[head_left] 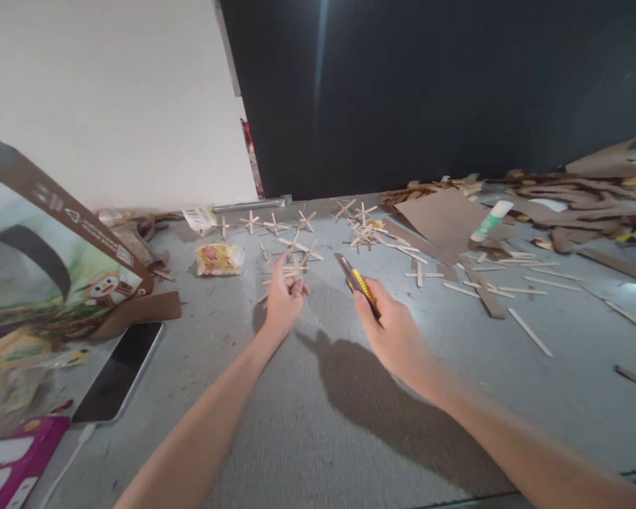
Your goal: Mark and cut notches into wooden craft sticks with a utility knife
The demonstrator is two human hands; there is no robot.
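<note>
A yellow and black utility knife (364, 288) is gripped in my right hand (395, 329), its blade end pointing forward and to the left above the grey surface. My left hand (285, 297) hovers by a small group of wooden craft sticks (295, 268), index finger stretched forward and the other fingers loosely bent. No object shows in it, though its palm side is partly hidden. Beyond the hands stand several star shapes made of crossed sticks (274, 225), and more lie heaped in a stick pile (368, 233).
Left are a yellow packet (219, 259), a phone (119, 371) on a white cable and a printed bag (58, 247). Right are a glue stick (491, 220), a cardboard sheet (439, 219), loose sticks (530, 332) and cardboard scraps (577, 201). A dark panel (429, 92) stands behind.
</note>
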